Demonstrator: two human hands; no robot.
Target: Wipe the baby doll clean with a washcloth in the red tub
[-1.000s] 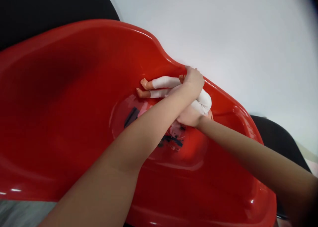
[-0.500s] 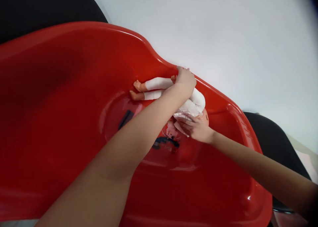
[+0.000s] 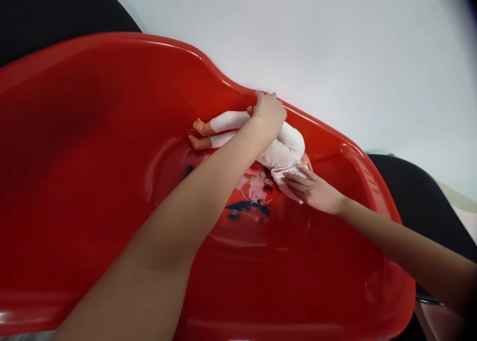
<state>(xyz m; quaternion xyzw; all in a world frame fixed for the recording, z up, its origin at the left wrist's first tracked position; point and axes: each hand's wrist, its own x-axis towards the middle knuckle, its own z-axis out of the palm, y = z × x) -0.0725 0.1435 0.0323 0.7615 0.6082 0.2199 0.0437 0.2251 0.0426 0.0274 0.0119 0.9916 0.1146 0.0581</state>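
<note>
A baby doll (image 3: 285,149) in white clothing lies on its side in a red plastic tub (image 3: 328,261). Its bare feet point left, and its head is mostly hidden at the right. My left hand (image 3: 271,113) is closed around the doll's upper side at the tub's far rim; a small doll hand shows beside my fingers. With my right hand (image 3: 316,192) I press a pale pinkish cloth (image 3: 292,174) against the doll near its neck and shoulder. The fingers lie over the cloth, whose lower edge hangs loose.
Under the doll, the tub floor carries a printed picture (image 3: 255,192) in pink and dark blue. A black rounded chair-like shape (image 3: 421,197) stands beyond the right end, another black shape (image 3: 63,13) at the upper left. A pale wall (image 3: 316,38) rises behind.
My right hand has moved slightly right with the cloth, uncovering more of the printed picture. My left hand stays on the doll. The view has shifted a little.
</note>
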